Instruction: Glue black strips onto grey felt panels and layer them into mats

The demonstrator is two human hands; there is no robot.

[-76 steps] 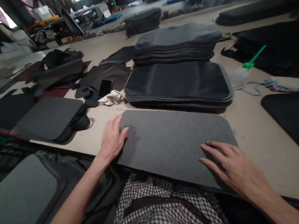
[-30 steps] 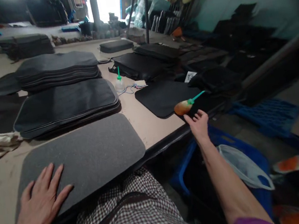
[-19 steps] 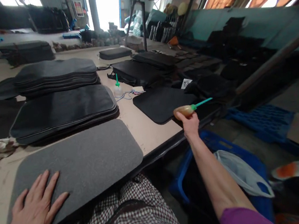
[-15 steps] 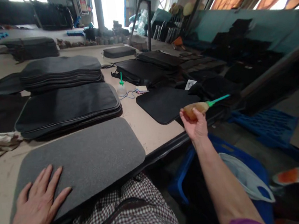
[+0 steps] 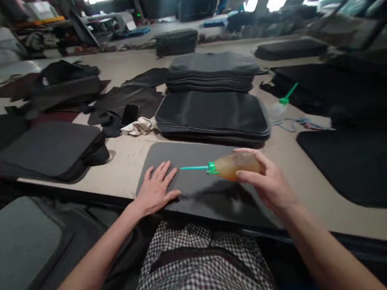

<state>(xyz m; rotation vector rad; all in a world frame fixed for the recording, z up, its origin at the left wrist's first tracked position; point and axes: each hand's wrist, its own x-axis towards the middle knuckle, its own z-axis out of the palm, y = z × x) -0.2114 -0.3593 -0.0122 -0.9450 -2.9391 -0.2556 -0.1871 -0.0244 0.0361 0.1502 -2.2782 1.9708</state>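
Observation:
My right hand (image 5: 269, 177) grips a squeeze bottle (image 5: 235, 165) of amber liquid, probably glue, by its base. The bottle lies sideways in the air above a grey panel (image 5: 187, 153), its long green nozzle pointing left. Flat on the panel's left part rests my left hand (image 5: 158, 186), fingers spread and holding nothing. The nozzle tip is close to its fingertips. The panel has rounded corners and lies along the table's front edge; its right part is shaded by the bottle and hand.
Behind the panel are stacked black panels (image 5: 211, 115). A second green-nozzled bottle (image 5: 279, 109) stands to their right, near a black panel (image 5: 363, 163). A crumpled cloth (image 5: 140, 126) and a phone (image 5: 130, 114) lie left of the stack. More dark panels (image 5: 50, 149) are piled farther left.
The bottle has come from beyond the table's right edge to above the grey panel, its nozzle now facing left instead of right. My view has turned left. My left hand stays on the panel.

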